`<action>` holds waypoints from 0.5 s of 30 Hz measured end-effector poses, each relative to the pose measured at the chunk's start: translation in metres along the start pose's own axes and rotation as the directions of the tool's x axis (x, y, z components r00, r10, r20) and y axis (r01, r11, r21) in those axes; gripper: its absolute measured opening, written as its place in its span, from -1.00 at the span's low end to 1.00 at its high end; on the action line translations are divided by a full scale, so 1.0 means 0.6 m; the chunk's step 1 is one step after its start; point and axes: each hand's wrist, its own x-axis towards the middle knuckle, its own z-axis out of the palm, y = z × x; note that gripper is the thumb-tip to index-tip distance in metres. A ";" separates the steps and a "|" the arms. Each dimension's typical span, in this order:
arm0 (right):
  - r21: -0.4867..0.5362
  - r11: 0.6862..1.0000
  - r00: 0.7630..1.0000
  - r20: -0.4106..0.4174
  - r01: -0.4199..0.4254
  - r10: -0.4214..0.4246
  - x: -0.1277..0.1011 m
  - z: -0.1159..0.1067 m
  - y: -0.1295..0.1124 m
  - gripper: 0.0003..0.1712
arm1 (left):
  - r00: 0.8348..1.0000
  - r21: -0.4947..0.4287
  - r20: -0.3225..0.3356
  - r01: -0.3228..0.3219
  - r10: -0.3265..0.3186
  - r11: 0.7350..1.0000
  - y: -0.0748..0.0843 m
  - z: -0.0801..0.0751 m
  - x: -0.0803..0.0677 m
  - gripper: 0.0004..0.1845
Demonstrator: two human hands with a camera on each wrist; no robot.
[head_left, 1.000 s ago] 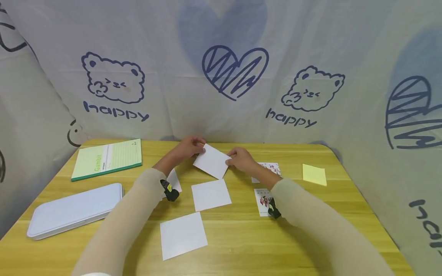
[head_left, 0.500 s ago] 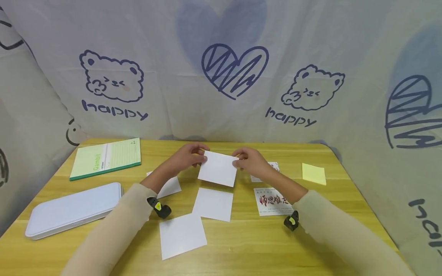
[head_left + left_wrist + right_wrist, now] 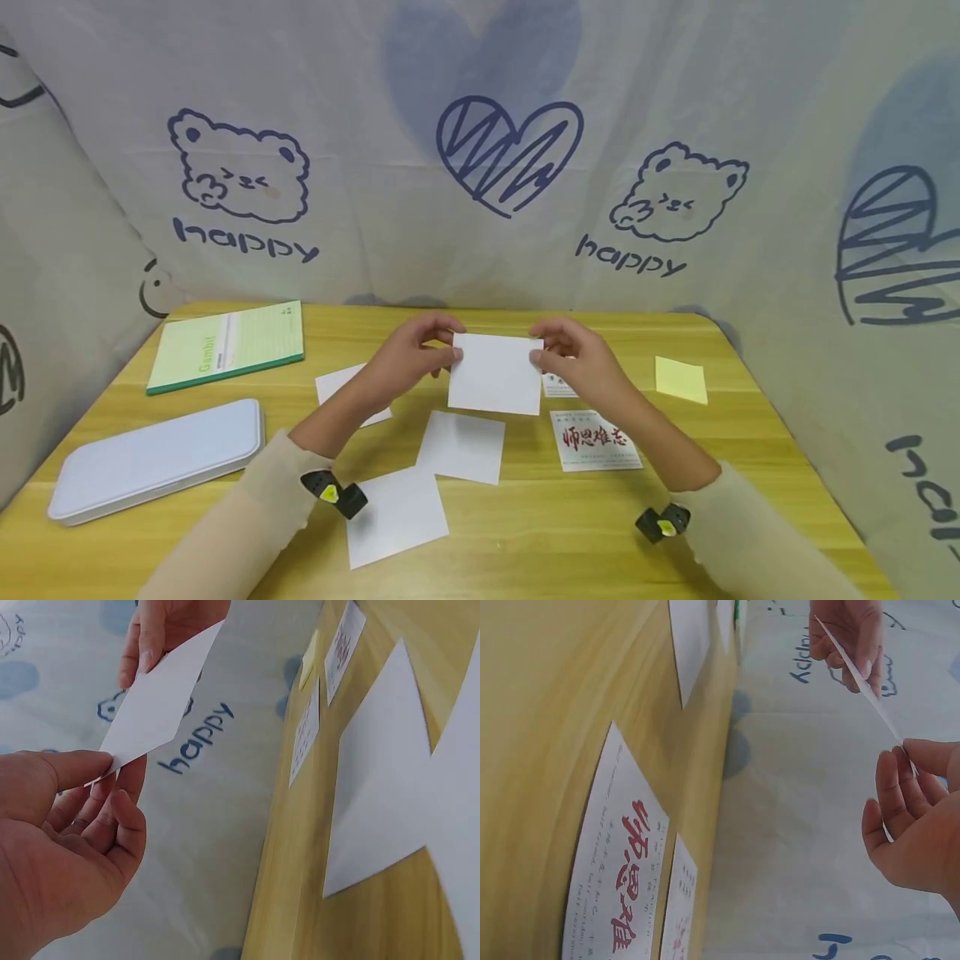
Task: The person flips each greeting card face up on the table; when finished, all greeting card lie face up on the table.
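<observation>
A: Two hands, one card. Start big tho: the wood table (image 3: 675,533) fills the bottom half of the head view, w/ the bear-and-heart cloth (image 3: 480,167) behind it across the top.

B: And on the left?

A: Pale flat case (image 3: 157,457) at lower left, green notebook (image 3: 225,346) above it. Then white sheets near the middle: one at bottom center (image 3: 396,515), one just above it (image 3: 462,447), touching at the corners, and one partly behind the left arm (image 3: 337,385).

B: Smaller stuff?

A: Card w/ red writing (image 3: 594,440) right of center, a small printed card (image 3: 557,385) above it, mostly hidden by the right hand, and a yellow sticky note (image 3: 681,379) at mid right.

B: So what's in hand?

A: The white card (image 3: 495,373), held up off the table in the middle of the frame. Left hand (image 3: 408,360) pinches its left edge w/ thumb and fingers, right hand (image 3: 577,358) pinches the right edge. Wrist views show the same, each thumb on the paper.

B: Which step, u think?

A: Looks like holding it up flat and square. I'd guess the next move needs both pinches to stay even, so the card doesn't bend or slip.
</observation>
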 end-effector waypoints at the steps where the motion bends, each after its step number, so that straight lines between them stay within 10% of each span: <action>1: -0.010 1.000 1.000 -0.005 0.003 -0.003 -0.007 -0.001 -0.001 -0.67 | 1.000 -0.002 -0.002 0.001 -0.001 1.000 0.003 0.004 -0.006 -0.65; 15: -0.043 0.981 0.974 0.131 0.189 -0.182 -0.054 -0.014 0.003 -0.67 | 1.000 0.012 0.004 0.011 -0.011 1.000 0.003 0.016 -0.035 -0.61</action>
